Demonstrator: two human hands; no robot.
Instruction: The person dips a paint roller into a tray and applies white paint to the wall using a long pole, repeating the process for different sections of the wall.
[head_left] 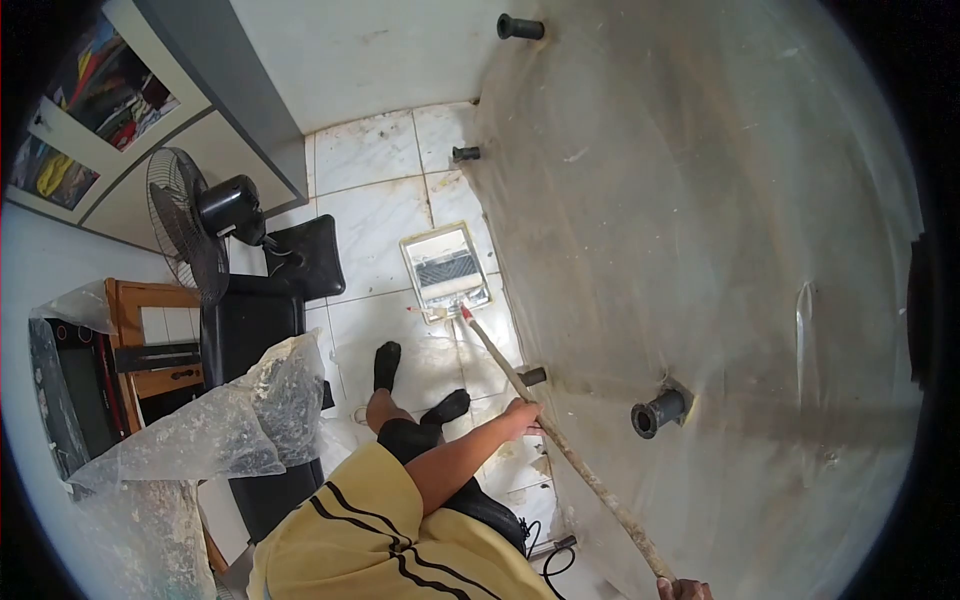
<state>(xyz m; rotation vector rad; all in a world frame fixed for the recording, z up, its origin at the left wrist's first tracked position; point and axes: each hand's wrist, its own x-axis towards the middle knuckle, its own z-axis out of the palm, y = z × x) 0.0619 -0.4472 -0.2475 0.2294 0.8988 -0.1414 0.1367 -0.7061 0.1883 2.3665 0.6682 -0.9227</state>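
Fingers of the left hand (518,420) wrap the long pole (591,478) midway; the right hand (686,590), cropped by the frame, seems closed round its near end, a wide spacing that steadies it. Beyond, the roller (450,288) lies in the tray (433,232), supported by the tiled floor (370,215).

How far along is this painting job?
Prep looks done: plastic sheeting is draped and the tray set out. In hand: left hand and right hand grip the pole, roller in the tray. Probably remaining: rolling the smudged wall; I can't tell how much is painted.
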